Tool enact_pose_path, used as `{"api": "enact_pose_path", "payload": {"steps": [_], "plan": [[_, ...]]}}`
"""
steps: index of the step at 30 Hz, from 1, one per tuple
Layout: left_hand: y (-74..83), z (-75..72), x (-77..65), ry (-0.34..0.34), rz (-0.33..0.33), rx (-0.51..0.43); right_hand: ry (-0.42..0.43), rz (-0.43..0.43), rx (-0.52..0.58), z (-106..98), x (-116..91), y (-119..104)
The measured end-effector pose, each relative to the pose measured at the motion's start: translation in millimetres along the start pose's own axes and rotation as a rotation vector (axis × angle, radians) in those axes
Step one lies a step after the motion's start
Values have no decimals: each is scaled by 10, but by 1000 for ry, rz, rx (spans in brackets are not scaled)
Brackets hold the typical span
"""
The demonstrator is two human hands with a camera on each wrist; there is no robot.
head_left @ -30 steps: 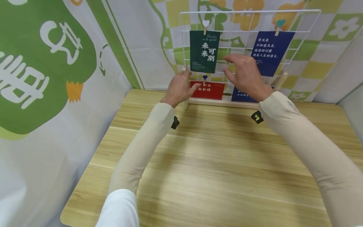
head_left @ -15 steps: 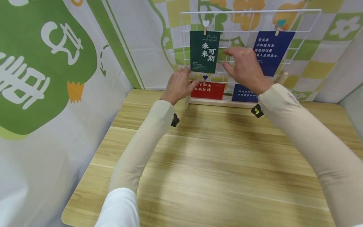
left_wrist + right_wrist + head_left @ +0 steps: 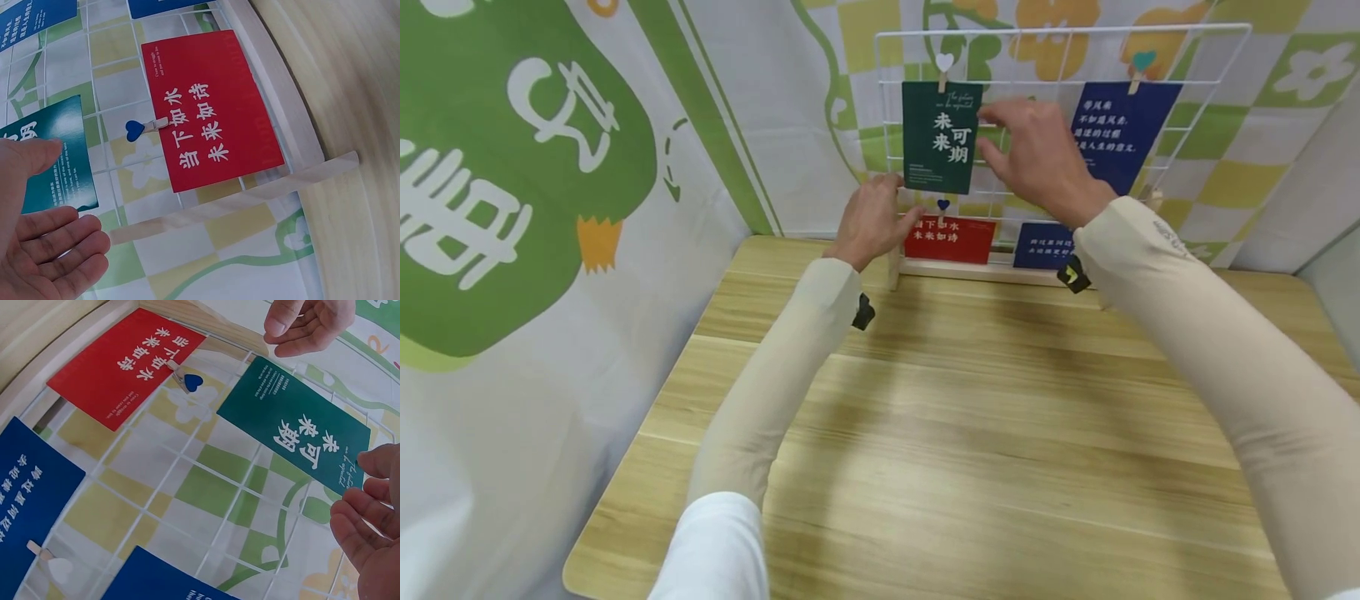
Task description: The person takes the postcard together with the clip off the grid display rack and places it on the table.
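Observation:
A green card (image 3: 936, 146) with white lettering hangs from the white wire grid (image 3: 1060, 32), held at its top by a white heart clip (image 3: 944, 63). My right hand (image 3: 1037, 154) is at the card's right edge, thumb and fingers apart; in the right wrist view its thumb overlaps the top corner. Beside the lower left corner is my left hand (image 3: 872, 218), fingers relaxed. The left wrist view has its thumb in front of the card, with the fingers (image 3: 69, 250) just past the edge. Whether either hand touches the card I cannot tell.
Below hangs a red card (image 3: 212, 112) on a blue heart clip (image 3: 135, 130). To the right are an upper blue card (image 3: 1123, 137) on a teal heart clip (image 3: 1144, 61) and a lower blue card (image 3: 1045, 246). The grid's wooden base (image 3: 955, 271) stands on the wooden table (image 3: 962, 417).
My right hand has moved left and slightly up, from the gap between the cards to the green card's right edge. My left hand has hardly shifted.

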State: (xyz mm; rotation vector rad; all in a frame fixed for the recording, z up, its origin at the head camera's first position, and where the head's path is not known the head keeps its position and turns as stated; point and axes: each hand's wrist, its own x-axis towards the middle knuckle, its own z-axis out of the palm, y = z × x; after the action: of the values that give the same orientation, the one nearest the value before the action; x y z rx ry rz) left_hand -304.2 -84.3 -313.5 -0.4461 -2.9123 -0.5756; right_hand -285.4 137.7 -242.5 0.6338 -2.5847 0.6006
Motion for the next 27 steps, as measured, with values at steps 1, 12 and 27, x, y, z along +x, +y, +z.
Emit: {"api": "enact_pose_path", "payload": {"steps": [1,12,27], "plan": [[6,-6,8,-1,-1,4,-4,3,-4,-12,9,-3],[51,-85,68,-19,-32,13,26,-13,-19,-86,165,-83],[64,-191,125,-33,-96,-1,31,-11,-20,-137,390,-266]]}}
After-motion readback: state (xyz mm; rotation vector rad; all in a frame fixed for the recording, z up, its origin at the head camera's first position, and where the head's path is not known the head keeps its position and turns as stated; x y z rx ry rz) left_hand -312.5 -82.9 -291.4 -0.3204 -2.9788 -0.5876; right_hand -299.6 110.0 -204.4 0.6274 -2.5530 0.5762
